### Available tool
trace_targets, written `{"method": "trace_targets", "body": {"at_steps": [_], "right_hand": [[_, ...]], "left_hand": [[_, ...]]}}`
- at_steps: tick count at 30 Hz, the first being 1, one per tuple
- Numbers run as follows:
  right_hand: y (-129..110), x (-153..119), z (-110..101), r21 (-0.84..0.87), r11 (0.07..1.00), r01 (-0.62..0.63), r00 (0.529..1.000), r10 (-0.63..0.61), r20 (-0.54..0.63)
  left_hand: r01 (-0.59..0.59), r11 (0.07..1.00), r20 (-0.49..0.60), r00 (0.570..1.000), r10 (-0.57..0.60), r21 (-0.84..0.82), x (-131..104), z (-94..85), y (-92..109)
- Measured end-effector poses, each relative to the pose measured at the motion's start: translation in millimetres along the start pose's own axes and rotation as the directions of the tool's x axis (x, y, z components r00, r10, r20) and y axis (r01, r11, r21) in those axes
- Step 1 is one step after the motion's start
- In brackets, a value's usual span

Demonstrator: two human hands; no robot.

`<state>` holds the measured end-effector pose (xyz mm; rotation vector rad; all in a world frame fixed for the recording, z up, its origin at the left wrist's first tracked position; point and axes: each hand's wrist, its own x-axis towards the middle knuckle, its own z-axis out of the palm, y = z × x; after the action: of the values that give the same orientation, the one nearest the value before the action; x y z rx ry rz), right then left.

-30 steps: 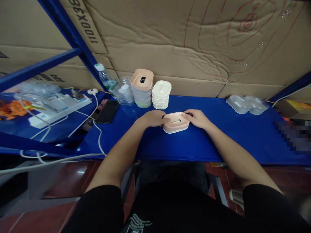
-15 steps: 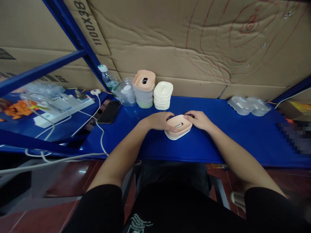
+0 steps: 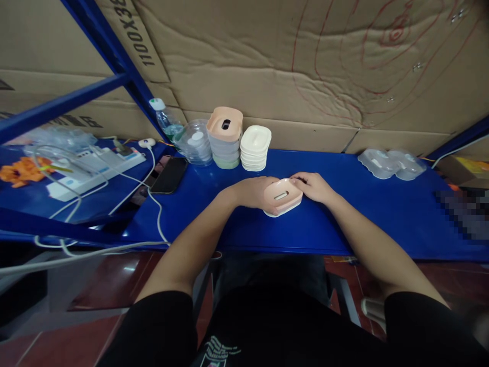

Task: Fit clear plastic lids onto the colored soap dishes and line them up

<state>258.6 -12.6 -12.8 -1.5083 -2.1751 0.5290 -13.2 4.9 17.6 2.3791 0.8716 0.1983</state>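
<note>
A peach soap dish (image 3: 287,192) with an oval slot in its middle sits over a cream base (image 3: 283,211) on the blue table. My left hand (image 3: 256,193) wraps around its left end, thumb along the near rim. On the far right corner rests my right hand (image 3: 314,187), its fingers curled over the edge. The fingers behind the dish are partly hidden. Behind it stands a stack of cream trays (image 3: 255,148). Beside those rises a stack of slotted dishes, a peach dish (image 3: 226,124) on top and grey and green ones below.
Clear plastic containers (image 3: 195,142) and a bottle (image 3: 165,120) stand at the back left, near a phone (image 3: 170,176). White cables and a power strip (image 3: 95,173) lie farther left. A clear plastic package (image 3: 391,164) lies at the back right. Cardboard (image 3: 244,92) walls the back.
The peach dish now sits lower and flatter over its cream base, with less of its inner wall showing. My left hand has shifted slightly with it; both hands keep their hold.
</note>
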Motion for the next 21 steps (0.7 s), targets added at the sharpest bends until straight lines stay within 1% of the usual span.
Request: {"method": "trace_targets", "body": {"at_steps": [5,8,12,15,17,21], "right_hand": [[1.0,0.7,-1.7,-0.048,0.999,-0.003,1.0,0.004,0.023],[1.1,0.6,-3.1,-0.067,0.998,-0.009,0.999,0.012,0.043],[-0.4,-1.7,-4.3,-0.107,0.994,0.024,0.995,-0.013,0.098],[-2.7,-3.1,-3.0,-0.218,0.976,0.025,0.993,0.002,0.122],[-3.8,-3.1,-1.6,-0.272,0.962,0.012,0.993,0.02,0.115],[-1.1,-2.4,-0.6,-0.237,0.972,0.005,0.994,0.02,0.103]], "left_hand": [[-0.034,0.997,-0.067,0.997,0.029,-0.068,-0.4,-0.1,-3.6],[-0.038,0.997,-0.117,0.993,0.029,-0.073,0.1,0.9,-6.4],[-0.008,1.0,-0.131,0.991,0.01,0.017,2.8,3.7,-11.1],[0.029,0.994,-0.156,0.988,-0.012,0.105,5.7,6.3,-15.7],[0.042,0.989,-0.162,0.987,-0.019,0.141,6.6,7.0,-18.5],[-0.029,0.988,-0.144,0.988,0.051,0.154,3.0,2.6,-22.2]]}}
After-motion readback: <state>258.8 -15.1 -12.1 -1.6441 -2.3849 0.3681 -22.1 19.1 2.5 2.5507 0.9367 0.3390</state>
